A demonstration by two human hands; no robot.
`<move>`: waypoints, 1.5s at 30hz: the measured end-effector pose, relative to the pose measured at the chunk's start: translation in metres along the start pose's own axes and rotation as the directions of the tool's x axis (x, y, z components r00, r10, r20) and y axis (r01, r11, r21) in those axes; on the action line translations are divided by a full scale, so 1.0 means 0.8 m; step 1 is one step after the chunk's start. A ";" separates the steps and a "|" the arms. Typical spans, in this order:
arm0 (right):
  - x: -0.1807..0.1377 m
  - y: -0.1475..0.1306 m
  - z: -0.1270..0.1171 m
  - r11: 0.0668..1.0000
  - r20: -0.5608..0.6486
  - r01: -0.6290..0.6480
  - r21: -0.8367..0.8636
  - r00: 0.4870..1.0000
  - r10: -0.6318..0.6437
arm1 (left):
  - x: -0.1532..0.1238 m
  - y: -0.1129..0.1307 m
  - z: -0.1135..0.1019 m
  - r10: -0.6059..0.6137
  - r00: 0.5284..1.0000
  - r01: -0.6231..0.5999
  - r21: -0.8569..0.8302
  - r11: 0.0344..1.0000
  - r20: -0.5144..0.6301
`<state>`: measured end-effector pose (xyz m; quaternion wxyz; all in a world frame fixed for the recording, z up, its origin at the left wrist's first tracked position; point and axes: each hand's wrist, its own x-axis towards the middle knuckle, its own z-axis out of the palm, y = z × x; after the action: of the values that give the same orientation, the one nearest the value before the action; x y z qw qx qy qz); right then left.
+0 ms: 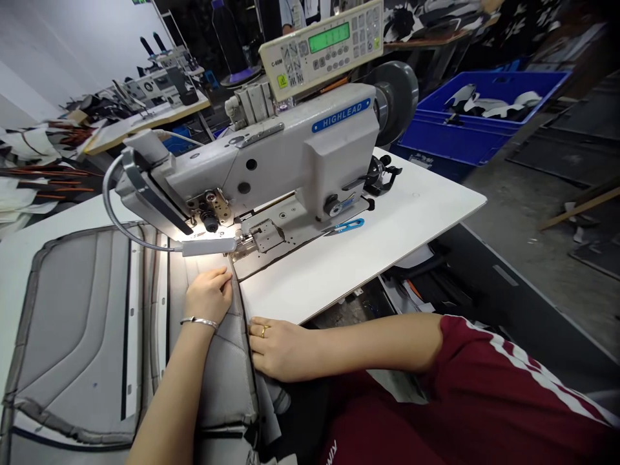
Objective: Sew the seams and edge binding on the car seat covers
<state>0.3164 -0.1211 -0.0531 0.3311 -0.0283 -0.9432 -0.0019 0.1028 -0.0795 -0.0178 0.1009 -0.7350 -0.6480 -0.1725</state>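
Note:
A large grey padded cover (82, 336) with dark piping lies across the white sewing table (387, 239), its edge running under the needle of a grey Highlead sewing machine (271, 161). My left hand (209, 296), with a bracelet at the wrist, lies on the cover just before the needle, fingers curled and pressed down on the fabric. My right hand (278, 349), wearing a ring, lies at the table's front edge with its fingers gripping the cover's seam edge.
Blue thread snips (346, 227) lie on the table right of the machine bed. A lamp on a flexible neck (206, 246) lights the needle area. A blue crate (477, 116) of cut pieces stands behind the table. More sewing stations stand at the far left.

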 end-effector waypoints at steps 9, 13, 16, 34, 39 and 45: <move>0.016 0.026 -0.015 1.000 0.148 0.003 -0.006 0.989 -0.002 | 0.025 0.010 -0.010 -0.157 0.969 0.117 0.208 0.971 0.192; 0.023 0.040 -0.014 0.999 0.199 0.041 0.018 0.979 -0.044 | 0.038 0.011 -0.007 -0.259 0.935 0.202 0.236 0.951 0.241; 0.027 0.048 -0.009 0.998 0.208 0.058 0.027 0.976 -0.063 | 0.048 0.009 -0.005 -0.254 0.939 0.178 0.304 0.936 0.231; 0.031 0.052 0.006 0.991 0.164 0.127 -0.044 0.979 -0.118 | -0.015 0.020 -0.003 -0.201 0.976 0.175 -0.241 0.955 -0.087; 0.042 0.064 0.002 0.991 0.271 0.135 -0.006 0.954 -0.128 | 0.007 0.022 -0.004 -0.231 0.971 0.217 -0.181 0.959 -0.059; 0.040 0.077 0.008 0.996 0.266 0.023 0.087 0.963 -0.045 | 0.025 0.023 0.004 -0.232 0.972 0.231 -0.031 0.972 -0.034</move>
<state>0.2911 -0.0577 -0.0390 0.2014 0.0016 -0.9789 0.0353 0.1231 -0.0627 -0.0121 0.0825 -0.6523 -0.7249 -0.2055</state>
